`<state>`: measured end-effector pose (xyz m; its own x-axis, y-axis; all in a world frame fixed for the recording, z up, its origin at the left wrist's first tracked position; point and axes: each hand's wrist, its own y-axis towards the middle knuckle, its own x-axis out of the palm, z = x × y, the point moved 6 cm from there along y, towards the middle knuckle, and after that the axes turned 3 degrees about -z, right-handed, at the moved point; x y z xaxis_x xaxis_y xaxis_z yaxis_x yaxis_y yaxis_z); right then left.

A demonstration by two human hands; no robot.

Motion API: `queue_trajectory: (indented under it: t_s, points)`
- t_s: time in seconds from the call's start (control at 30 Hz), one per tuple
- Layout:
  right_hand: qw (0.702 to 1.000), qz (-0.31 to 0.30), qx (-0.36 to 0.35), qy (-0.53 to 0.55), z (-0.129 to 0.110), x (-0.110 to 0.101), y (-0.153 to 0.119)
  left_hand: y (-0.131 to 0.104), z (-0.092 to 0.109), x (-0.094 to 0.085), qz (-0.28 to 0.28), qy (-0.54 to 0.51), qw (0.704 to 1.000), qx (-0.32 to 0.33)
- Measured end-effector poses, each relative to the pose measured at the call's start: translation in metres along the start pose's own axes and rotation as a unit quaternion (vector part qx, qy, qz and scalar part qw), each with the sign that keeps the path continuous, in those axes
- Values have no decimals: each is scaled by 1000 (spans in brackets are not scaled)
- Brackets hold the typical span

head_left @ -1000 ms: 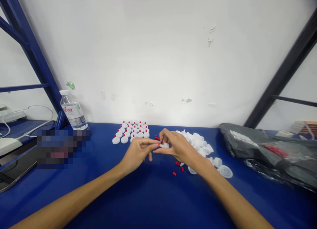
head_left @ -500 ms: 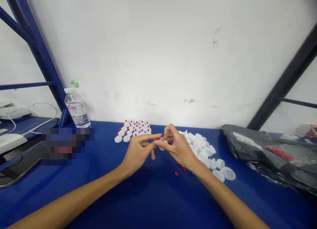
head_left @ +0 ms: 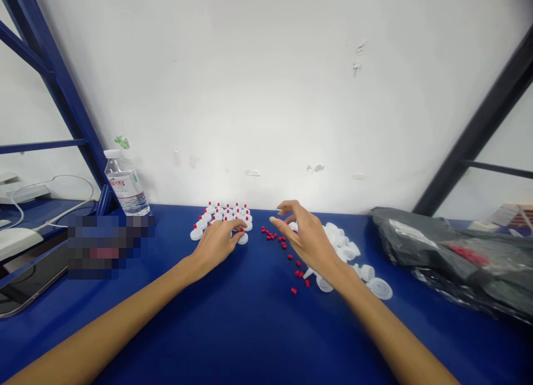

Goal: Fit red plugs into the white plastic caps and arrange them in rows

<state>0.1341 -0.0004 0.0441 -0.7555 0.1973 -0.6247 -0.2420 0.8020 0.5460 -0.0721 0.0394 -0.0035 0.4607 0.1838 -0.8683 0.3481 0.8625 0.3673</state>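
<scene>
My left hand pinches the red tip of a white nozzle cap, at the near right corner of a group of similar red-tipped white caps standing in rows. My right hand hovers with thumb and fingers apart and nothing between them. Beneath and beside it, small red tips lie scattered on the blue table. A heap of white caps without red tips lies behind and to the right of my right hand, partly hidden by the hand and forearm.
A water bottle stands at the back left, near a phone and white cables. On the right lies a dark plastic bag. The white wall rises behind the table, with blue and dark frame posts at both sides.
My hands were together around a white cap and red tip; now they are apart. The left hand has moved left to the rows with the cap, and the right hand has opened.
</scene>
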Motion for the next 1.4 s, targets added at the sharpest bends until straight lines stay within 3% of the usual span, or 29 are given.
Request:
queue_trajectory:
  t_s: [0.3,0.5,0.67,0.87,0.97,1.13,1.4]
  points:
    - [981,7,-19,-194,12,-13,5,3,2,-2,4,144,990,-2]
    - [943,-94,25,-318,52,-14,7,2,3,-3,2,234,972,-10]
    - [939,-138,8,-313,70,3,3,-1,23,2,37,199,979,25]
    - [939,-153,-19,-307,73,14,3,-6,54,38,-44,63,987,139]
    - [940,-164,-21,-298,73,16,5,-5,51,46,-57,61,987,136]
    - [942,-166,-22,-291,66,16,6,-3,46,44,-49,43,988,137]
    - [980,-106,-21,-168,57,6,7,-5,44,43,-58,22,987,151]
